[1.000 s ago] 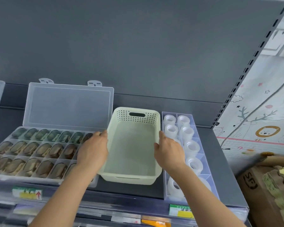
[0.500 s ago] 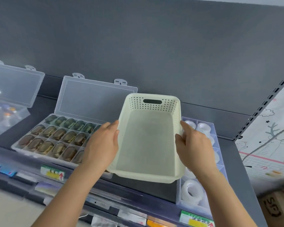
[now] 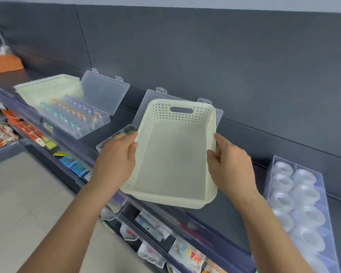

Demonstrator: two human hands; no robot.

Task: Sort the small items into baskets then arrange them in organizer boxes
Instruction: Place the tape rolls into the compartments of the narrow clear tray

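An empty cream perforated basket point(image 3: 173, 154) is held above the grey shelf, tilted toward me. My left hand point(image 3: 116, 154) grips its left rim and my right hand point(image 3: 228, 164) grips its right rim. Behind the basket an open clear organizer box point(image 3: 142, 107) with dark oval items is mostly hidden. Further left stands a second open organizer box point(image 3: 81, 115) with rows of small orange, teal and purple items. Another cream basket point(image 3: 47, 89) sits behind that box.
A clear tray of white tape rolls point(image 3: 299, 205) stands on the shelf at the right. Packaged goods point(image 3: 187, 253) hang below the shelf edge, and more packets point(image 3: 0, 133) lie at the far left. The tiled floor point(image 3: 22, 194) is at the lower left.
Both hands have lifted the basket off the shelf and carried it left, over the box of dark items. The view has swung left, bringing the second organizer box and basket into sight.
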